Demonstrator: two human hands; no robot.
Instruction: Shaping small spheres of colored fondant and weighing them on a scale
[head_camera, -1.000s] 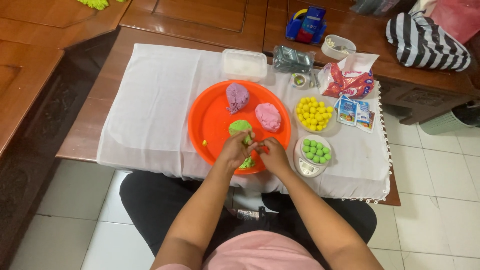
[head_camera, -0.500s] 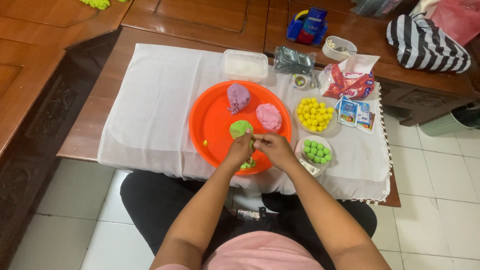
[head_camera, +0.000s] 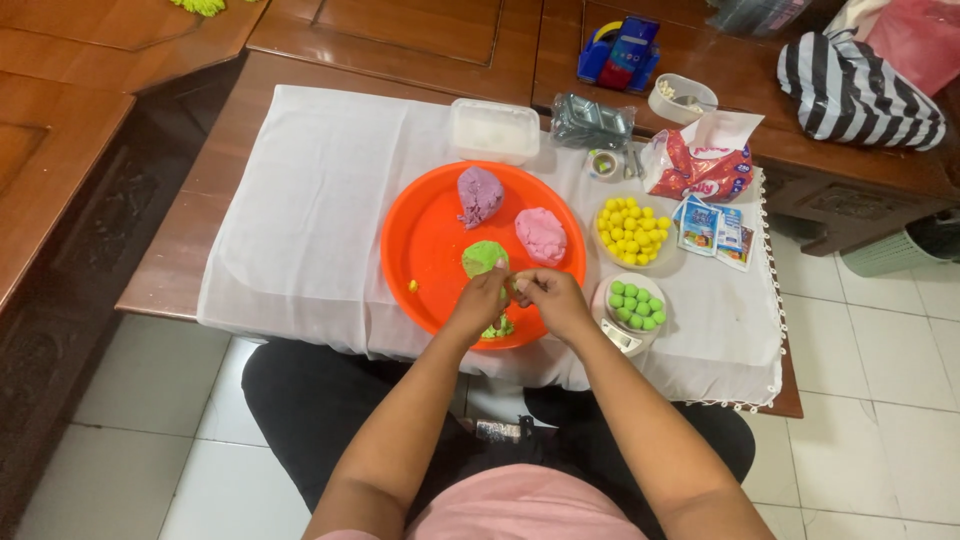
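Together, the left hand (head_camera: 478, 303) and right hand (head_camera: 551, 297) pinch a small green dough bit (head_camera: 497, 326) with narrowed fingers at the orange tray's (head_camera: 420, 240) near edge, beside the green lump (head_camera: 484, 258).

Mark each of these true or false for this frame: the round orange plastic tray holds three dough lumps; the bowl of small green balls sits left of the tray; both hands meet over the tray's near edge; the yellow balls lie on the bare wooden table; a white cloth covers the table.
1. The round orange plastic tray holds three dough lumps. True: purple, pink and green.
2. The bowl of small green balls sits left of the tray. False: it is to the right.
3. The left hand and right hand meet over the tray's near edge. True.
4. The small yellow balls lie on bare wood. False: they sit in a dish on the white cloth.
5. The cloth covers the table. True.
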